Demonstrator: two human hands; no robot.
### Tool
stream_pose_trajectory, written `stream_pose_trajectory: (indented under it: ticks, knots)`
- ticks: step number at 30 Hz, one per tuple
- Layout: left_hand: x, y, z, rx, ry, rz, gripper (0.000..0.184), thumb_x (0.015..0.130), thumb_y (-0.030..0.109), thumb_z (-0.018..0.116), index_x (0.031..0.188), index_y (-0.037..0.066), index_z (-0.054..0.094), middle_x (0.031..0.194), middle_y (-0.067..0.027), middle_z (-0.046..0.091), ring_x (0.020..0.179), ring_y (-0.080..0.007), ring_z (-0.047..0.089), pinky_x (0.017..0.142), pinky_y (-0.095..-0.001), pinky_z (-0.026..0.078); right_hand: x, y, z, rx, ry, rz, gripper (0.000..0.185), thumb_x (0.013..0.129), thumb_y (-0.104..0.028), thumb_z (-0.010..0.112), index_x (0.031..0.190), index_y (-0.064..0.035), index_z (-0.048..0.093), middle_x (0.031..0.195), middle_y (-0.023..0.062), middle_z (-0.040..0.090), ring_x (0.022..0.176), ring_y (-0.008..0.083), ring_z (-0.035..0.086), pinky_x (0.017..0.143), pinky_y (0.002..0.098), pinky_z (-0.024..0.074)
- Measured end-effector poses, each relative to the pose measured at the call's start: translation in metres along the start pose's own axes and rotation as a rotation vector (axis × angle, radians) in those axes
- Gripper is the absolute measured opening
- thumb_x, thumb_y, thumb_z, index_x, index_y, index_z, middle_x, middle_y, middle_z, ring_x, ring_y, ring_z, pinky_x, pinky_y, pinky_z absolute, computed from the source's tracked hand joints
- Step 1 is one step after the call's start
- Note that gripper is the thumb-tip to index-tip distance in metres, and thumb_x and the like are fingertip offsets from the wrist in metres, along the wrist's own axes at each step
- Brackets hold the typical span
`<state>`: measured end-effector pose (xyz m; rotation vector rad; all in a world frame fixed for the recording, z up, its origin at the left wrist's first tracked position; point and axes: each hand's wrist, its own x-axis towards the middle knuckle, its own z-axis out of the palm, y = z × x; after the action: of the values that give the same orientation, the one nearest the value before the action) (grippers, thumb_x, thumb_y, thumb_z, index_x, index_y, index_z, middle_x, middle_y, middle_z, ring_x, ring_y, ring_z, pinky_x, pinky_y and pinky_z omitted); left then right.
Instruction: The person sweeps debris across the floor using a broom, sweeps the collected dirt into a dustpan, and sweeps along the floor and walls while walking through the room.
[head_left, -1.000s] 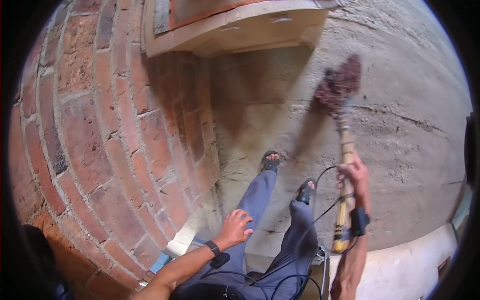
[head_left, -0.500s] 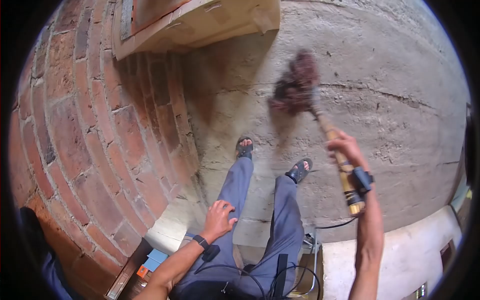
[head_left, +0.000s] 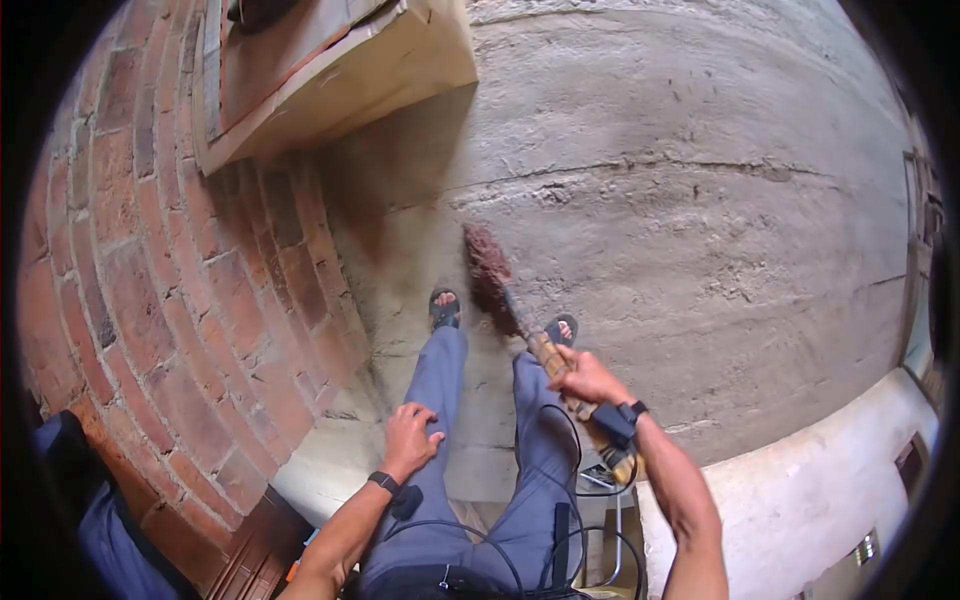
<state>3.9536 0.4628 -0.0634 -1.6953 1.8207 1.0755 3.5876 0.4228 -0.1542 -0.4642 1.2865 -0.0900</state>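
Observation:
My right hand (head_left: 590,378) is wrapped round the bamboo handle of a short broom (head_left: 487,258). Its shaggy, reddish-brown head is low over the rough concrete floor (head_left: 640,240), between and just ahead of my sandalled feet; I cannot tell whether the bristles touch the floor. The handle slants back to the right, and its yellowish end (head_left: 622,470) sticks out behind my wrist. My left hand (head_left: 410,440) lies on my left leg near the knee, fingers loosely spread, with nothing in it.
A brick wall (head_left: 130,290) runs along the left. Above the floor at upper left juts a tan, box-like piece (head_left: 400,70). At lower right is a whitish ledge (head_left: 780,490). Black cables (head_left: 520,575) loop over my lap. Dark blue cloth (head_left: 120,540) shows at lower left.
The broom has swung down and to the left, from the floor further ahead to close by my feet. My right hand moved with it; my left hand stays on my leg.

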Motion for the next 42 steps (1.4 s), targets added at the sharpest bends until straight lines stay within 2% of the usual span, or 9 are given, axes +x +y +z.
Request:
stream_pose_trajectory:
  ticks: [10,18,24,28,30,34,37,38,42]
  knots:
    - [0.005,0.035,-0.016,0.084,0.048,0.075,0.035,0.071,0.022,0.084,0.102,0.009,0.072,0.111,-0.0096,0.062,0.111,-0.0314,0.056,0.095,-0.0436,0.047,-0.007,-0.101,-0.233,-0.116,0.445,-0.189,0.046,0.075,-0.012,0.074,0.118,-0.0002,0.064,0.072,0.0082,0.067,0.056,0.0169,0.064,0.051,0.0337,0.0511]
    - [0.048,0.126,-0.097,0.091,0.018,0.349,0.047,0.072,0.023,0.082,0.113,0.004,0.066,0.124,-0.0141,0.059,0.12,-0.0365,0.053,0.103,-0.0453,0.045,-0.107,0.001,-0.127,0.349,0.775,-0.507,0.068,0.075,-0.014,0.079,0.134,0.0053,0.051,0.082,0.0052,0.064,0.07,0.0133,0.06,0.063,0.0323,0.0531]
    - [0.093,0.168,-0.117,0.352,-0.119,0.518,0.076,0.066,0.03,0.087,0.13,0.003,0.057,0.144,-0.0255,0.045,0.136,-0.0462,0.039,0.113,-0.0523,0.037,-0.121,0.078,-0.031,1.194,0.749,0.002,0.022,0.081,-0.007,0.072,0.093,-0.0022,0.054,0.068,0.0072,0.061,0.054,0.0191,0.063,0.05,0.0378,0.0572]
    - [0.154,0.205,-0.151,0.683,-0.186,0.589,0.066,0.061,0.025,0.088,0.118,0.004,0.062,0.139,-0.0195,0.048,0.134,-0.0431,0.041,0.102,-0.0589,0.043,-0.047,0.149,-0.006,1.574,0.827,0.088,0.018,0.083,-0.013,0.071,0.085,-0.0039,0.056,0.068,0.0062,0.06,0.055,0.0181,0.061,0.052,0.0359,0.0549]
    - [0.195,0.201,-0.181,0.423,-0.205,0.646,0.057,0.062,0.017,0.087,0.113,0.006,0.065,0.129,-0.016,0.056,0.123,-0.0403,0.049,0.098,-0.0512,0.048,-0.024,0.157,-0.001,1.74,0.804,0.064,0.016,0.082,-0.014,0.07,0.078,-0.0049,0.057,0.068,0.0067,0.062,0.058,0.0183,0.063,0.059,0.0326,0.0559]
    - [0.235,0.231,-0.216,0.495,-0.272,0.7,0.053,0.063,0.014,0.086,0.112,0.005,0.067,0.128,-0.0169,0.056,0.122,-0.0396,0.05,0.1,-0.0479,0.048,0.106,0.11,-0.053,1.741,0.638,-0.064,0.021,0.086,-0.029,0.067,0.076,-0.011,0.061,0.072,0.005,0.063,0.065,0.0196,0.062,0.061,0.0329,0.0502]
    - [0.237,0.229,-0.232,0.508,-0.318,0.636,0.052,0.064,0.015,0.086,0.112,0.006,0.068,0.129,-0.0166,0.056,0.124,-0.0392,0.05,0.101,-0.0481,0.047,0.134,-0.086,-0.114,1.76,0.497,-0.181,0.016,0.083,-0.025,0.07,0.081,-0.0095,0.066,0.075,-0.0028,0.058,0.062,0.0114,0.052,0.057,0.03,0.0428]
    - [0.244,0.231,-0.233,0.511,-0.311,0.643,0.052,0.064,0.016,0.086,0.112,0.007,0.068,0.13,-0.0159,0.056,0.126,-0.0391,0.049,0.099,-0.0494,0.048,0.141,-0.153,-0.136,1.584,0.698,-0.032,0.012,0.081,-0.018,0.069,0.079,-0.0076,0.064,0.073,-0.0019,0.057,0.057,0.012,0.051,0.052,0.0301,0.0407]
    - [0.258,0.227,-0.243,0.553,-0.353,0.627,0.052,0.064,0.016,0.085,0.112,0.007,0.069,0.13,-0.0157,0.056,0.126,-0.0392,0.049,0.099,-0.0492,0.048,0.108,-0.303,-0.196,1.848,0.519,-0.392,0.016,0.077,-0.013,0.07,0.076,0.0001,0.061,0.065,0.007,0.061,0.051,0.0188,0.06,0.047,0.0348,0.0524]
